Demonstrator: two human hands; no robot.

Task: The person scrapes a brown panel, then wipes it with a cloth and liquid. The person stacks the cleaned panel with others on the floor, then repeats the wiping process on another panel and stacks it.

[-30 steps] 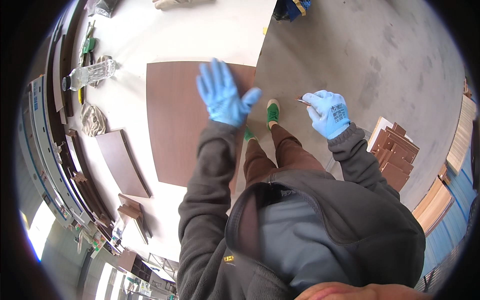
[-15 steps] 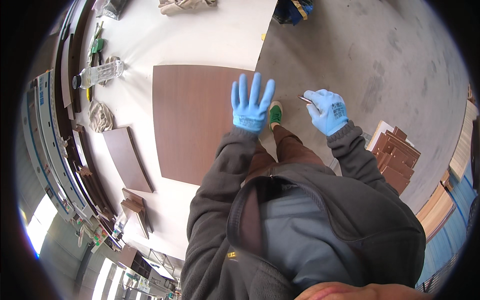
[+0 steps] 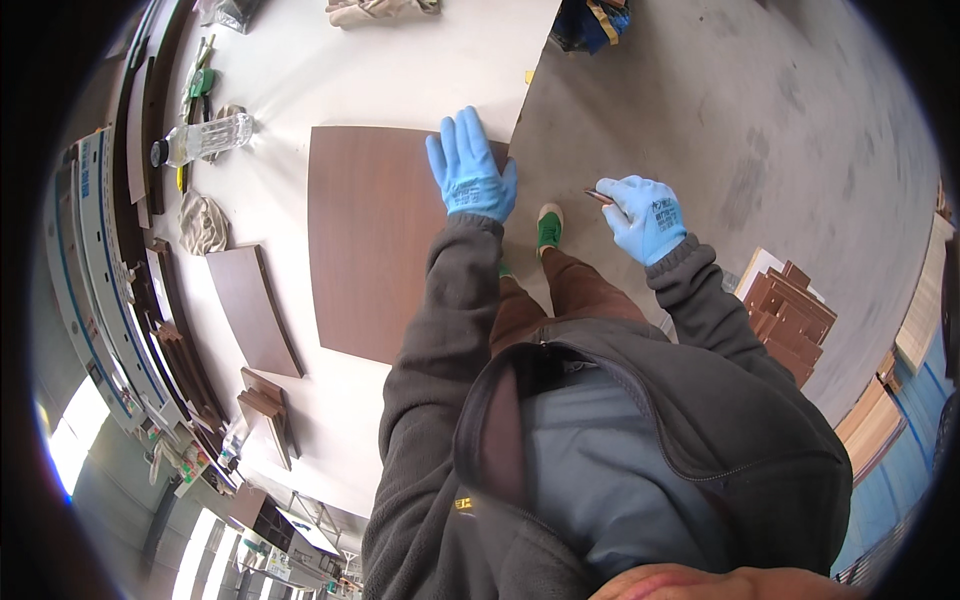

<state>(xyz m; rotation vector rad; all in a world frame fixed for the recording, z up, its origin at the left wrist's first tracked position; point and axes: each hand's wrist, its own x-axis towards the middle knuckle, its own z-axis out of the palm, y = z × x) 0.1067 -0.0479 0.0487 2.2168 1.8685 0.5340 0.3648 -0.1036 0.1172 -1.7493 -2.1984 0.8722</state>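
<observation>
Lying flat on the white worktop (image 3: 400,85), a large brown wood-grain panel (image 3: 370,240) sits under the slightly spread left hand (image 3: 472,175); contact is unclear. The right hand (image 3: 647,220) pinches a slim pointed tool (image 3: 598,195) above the floor (image 3: 720,150). A smaller brown board (image 3: 253,308) and clear plastic bottle (image 3: 212,137) lie farther left.

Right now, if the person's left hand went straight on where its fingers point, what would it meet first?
Perhaps the right end of the beige cloth, across the white tabletop; but the left hand might just miss it, and its height is unclear.
</observation>
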